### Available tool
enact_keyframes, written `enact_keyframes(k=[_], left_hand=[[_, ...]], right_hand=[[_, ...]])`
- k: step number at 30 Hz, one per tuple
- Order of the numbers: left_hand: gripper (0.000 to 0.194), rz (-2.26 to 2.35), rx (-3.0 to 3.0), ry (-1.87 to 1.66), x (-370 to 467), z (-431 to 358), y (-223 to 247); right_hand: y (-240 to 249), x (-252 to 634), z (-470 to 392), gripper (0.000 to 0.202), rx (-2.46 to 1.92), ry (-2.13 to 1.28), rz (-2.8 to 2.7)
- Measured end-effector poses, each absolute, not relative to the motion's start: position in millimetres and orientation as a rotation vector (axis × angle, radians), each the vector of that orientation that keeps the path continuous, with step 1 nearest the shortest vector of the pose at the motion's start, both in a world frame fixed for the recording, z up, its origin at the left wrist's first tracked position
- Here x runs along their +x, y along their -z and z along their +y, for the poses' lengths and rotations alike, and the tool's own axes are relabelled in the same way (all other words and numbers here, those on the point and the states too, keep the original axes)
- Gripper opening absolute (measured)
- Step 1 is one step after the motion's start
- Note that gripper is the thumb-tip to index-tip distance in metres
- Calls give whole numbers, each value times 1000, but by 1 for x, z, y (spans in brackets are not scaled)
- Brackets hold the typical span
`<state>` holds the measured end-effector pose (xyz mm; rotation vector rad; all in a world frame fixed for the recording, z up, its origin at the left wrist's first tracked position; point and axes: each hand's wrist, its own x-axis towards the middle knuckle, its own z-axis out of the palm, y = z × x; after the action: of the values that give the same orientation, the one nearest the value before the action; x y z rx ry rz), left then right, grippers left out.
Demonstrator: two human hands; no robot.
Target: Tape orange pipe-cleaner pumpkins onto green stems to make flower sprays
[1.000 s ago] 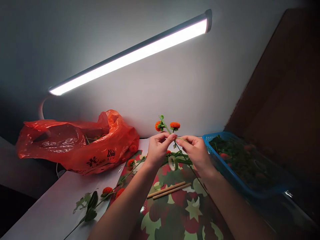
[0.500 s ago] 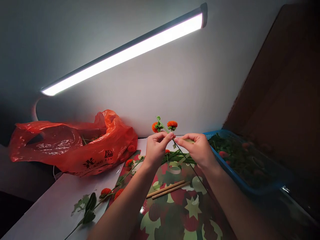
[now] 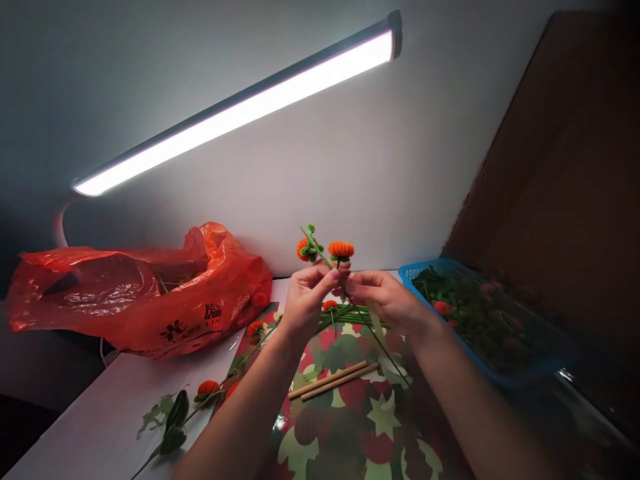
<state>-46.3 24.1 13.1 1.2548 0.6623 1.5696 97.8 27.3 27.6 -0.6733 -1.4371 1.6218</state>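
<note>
My left hand [image 3: 310, 287] is closed in a pinch on the upper stem of a flower spray made of fuzzy material. An orange bloom [image 3: 341, 250] with a green base stands above the fingertips, and a second orange bloom [image 3: 303, 249] with small green buds leans left. My right hand [image 3: 383, 293] is closed at the same stem [image 3: 383, 343], its fingertips meeting those of the left. From the joined hands the dark stem slants down to the right. A pale green strip [image 3: 371, 321] hangs below the right hand; its upper end is hidden.
Two thin wooden sticks [image 3: 333, 381] lie on the patterned mat [image 3: 345, 427]. Green stems [image 3: 345, 316] rest behind them. A finished-looking flower branch [image 3: 175, 430] lies left, near a red plastic bag [image 3: 150, 300]. A blue basket [image 3: 407, 272] of greenery stands right, under a lit lamp [image 3: 240, 110].
The right fingers have curled closer around the join beside the left fingertips. The blooms have shifted slightly left, and the stem's lower end is now visible above the mat. The view has turned slightly.
</note>
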Motion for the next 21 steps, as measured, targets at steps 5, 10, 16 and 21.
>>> enact_keyframes(k=[5,10,16,21], left_hand=[[26,621,1096,-1441,-48,25,-14],[27,563,1017,-1375,-48,26,-12],[25,503,1040,-1360,-48,29,-9],[29,475,1089,-1255,-47,27,-5]], right_hand=[[-14,86,29,12,-393,-2061,-1112],[-6,79,29,24,-302,-2232,-852],[-10,86,30,22,-321,-2235,-940],[-2,87,32,20,-287,-2419,-1004]])
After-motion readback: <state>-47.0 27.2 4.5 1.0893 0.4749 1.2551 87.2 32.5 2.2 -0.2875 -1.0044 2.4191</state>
